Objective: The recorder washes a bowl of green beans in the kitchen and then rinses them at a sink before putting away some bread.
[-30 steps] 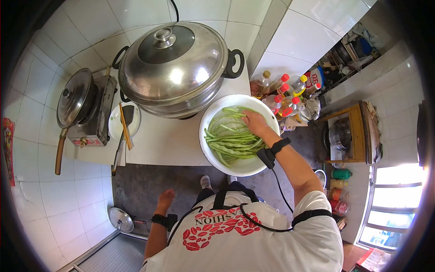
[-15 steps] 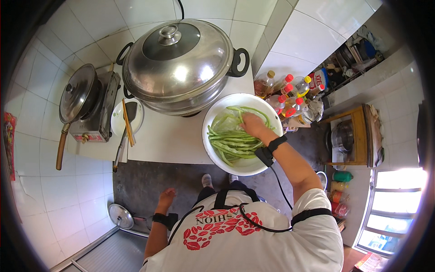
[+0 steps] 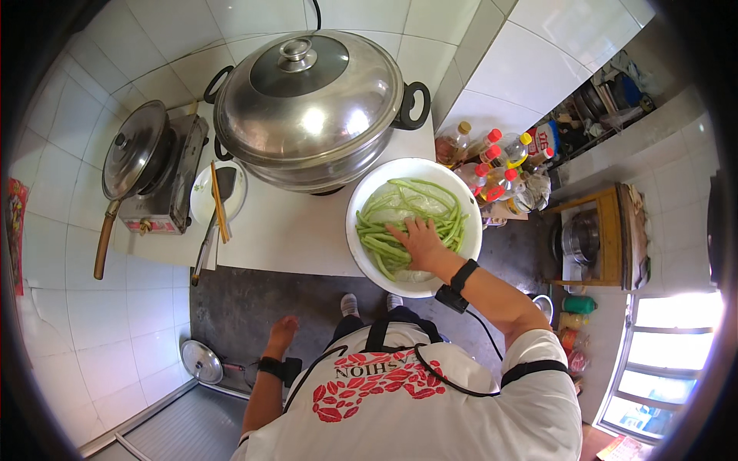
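Inside a white basin [image 3: 417, 290] on the counter's right end lie many long green beans [image 3: 380, 244]. A clear plastic bag [image 3: 433, 202] shows among them. My right hand [image 3: 420, 240] reaches into the basin, palm down on the beans, its fingers spread and not closed around any. Low on the left, away from the counter, my left hand [image 3: 284, 332] hangs in the air. It is empty, with its fingers loosely apart.
A large lidded steel pot [image 3: 307, 115] stands behind the basin. Left of it are a plate [image 3: 203, 201] with chopsticks [image 3: 219, 207] and a spatula, and a covered pan [image 3: 135, 154] on a gas stove [image 3: 171, 200]. Several bottles [image 3: 492, 165] crowd the basin's right side.
My right hand has drawn back toward me from the basin's far part, and its fingers have spread over the beans. Beans now lie farther across the basin's right side. My left hand stays low.
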`<state>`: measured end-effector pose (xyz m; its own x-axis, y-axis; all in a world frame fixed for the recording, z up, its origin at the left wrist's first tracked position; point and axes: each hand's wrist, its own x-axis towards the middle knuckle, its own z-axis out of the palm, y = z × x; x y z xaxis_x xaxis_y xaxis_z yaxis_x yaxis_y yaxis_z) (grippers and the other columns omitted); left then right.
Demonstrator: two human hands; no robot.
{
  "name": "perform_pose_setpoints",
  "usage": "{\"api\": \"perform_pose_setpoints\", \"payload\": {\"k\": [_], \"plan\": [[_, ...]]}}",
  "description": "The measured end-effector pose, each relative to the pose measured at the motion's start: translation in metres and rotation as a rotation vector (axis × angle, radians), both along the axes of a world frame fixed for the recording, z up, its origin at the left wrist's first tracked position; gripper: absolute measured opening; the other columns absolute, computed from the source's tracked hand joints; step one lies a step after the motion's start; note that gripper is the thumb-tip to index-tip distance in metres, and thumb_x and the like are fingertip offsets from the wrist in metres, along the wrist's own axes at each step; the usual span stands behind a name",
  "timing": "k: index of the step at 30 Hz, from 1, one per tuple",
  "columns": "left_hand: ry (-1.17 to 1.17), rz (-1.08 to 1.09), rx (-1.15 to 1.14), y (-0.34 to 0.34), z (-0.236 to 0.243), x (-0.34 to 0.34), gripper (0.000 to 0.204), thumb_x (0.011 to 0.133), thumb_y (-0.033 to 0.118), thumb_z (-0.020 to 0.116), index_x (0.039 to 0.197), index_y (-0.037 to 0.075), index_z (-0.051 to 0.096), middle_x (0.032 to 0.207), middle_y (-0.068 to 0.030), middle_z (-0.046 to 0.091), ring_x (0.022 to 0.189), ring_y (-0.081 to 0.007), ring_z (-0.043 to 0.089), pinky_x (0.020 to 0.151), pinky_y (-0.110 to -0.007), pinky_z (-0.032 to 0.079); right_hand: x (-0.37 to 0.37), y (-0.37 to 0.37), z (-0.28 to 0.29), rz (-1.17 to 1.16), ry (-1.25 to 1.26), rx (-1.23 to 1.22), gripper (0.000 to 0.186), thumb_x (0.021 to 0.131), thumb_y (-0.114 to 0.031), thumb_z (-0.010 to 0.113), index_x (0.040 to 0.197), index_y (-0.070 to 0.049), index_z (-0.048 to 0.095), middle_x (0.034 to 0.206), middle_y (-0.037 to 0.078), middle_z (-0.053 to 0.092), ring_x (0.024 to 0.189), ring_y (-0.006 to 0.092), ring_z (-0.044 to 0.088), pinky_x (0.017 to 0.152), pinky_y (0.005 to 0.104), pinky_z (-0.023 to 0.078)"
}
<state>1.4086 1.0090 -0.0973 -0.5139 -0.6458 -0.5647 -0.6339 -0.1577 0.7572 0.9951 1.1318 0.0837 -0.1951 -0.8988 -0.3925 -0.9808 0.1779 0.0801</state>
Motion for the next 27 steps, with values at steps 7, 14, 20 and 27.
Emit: {"api": "perform_pose_setpoints", "payload": {"k": [7,14,20,27], "plan": [[0.081,0.019,0.002,0.0,-0.006,0.013,0.015,0.081,0.008,0.046,0.088,0.005,0.059,0.074,-0.0045,0.059,0.065,-0.0123,0.056,0.061,-0.025,0.045,-0.034,-0.017,0.009,-0.27,-0.406,-0.045,0.076,0.064,-0.015,0.063,0.129,-0.006,0.025,0.101,0.021,0.053,0.094,0.0312,0.053,0.079,0.0375,0.043],[0.075,0.125,0.136,0.005,-0.003,0.014,0.014,0.08,0.005,0.045,0.085,0.004,0.059,0.076,-0.0031,0.059,0.066,-0.0117,0.055,0.061,-0.023,0.045,-0.042,-0.005,-0.005,-0.232,-0.585,-0.192,0.07,0.068,-0.011,0.057,0.13,-0.005,0.024,0.113,0.024,0.047,0.103,0.0358,0.047,0.088,0.0369,0.038],[0.016,-0.031,-0.035,0.004,-0.003,0.012,0.016,0.08,0.013,0.046,0.084,0.005,0.059,0.07,-0.0053,0.059,0.065,-0.0138,0.056,0.061,-0.026,0.045,-0.041,-0.002,-0.009,-0.314,-0.514,-0.153,0.072,0.07,-0.021,0.061,0.131,-0.01,0.024,0.12,0.023,0.041,0.109,0.0355,0.042,0.091,0.0375,0.037],[0.008,-0.044,-0.05,-0.001,-0.029,0.018,0.016,0.079,0.017,0.046,0.085,0.009,0.059,0.068,-0.0063,0.059,0.067,-0.017,0.058,0.061,-0.029,0.045,-0.005,-0.007,-0.004,-0.211,-0.163,0.023,0.098,0.07,-0.029,0.066,0.136,-0.017,-0.006,0.13,0.019,0.03,0.116,0.0367,0.035,0.092,0.0439,0.035]]}}
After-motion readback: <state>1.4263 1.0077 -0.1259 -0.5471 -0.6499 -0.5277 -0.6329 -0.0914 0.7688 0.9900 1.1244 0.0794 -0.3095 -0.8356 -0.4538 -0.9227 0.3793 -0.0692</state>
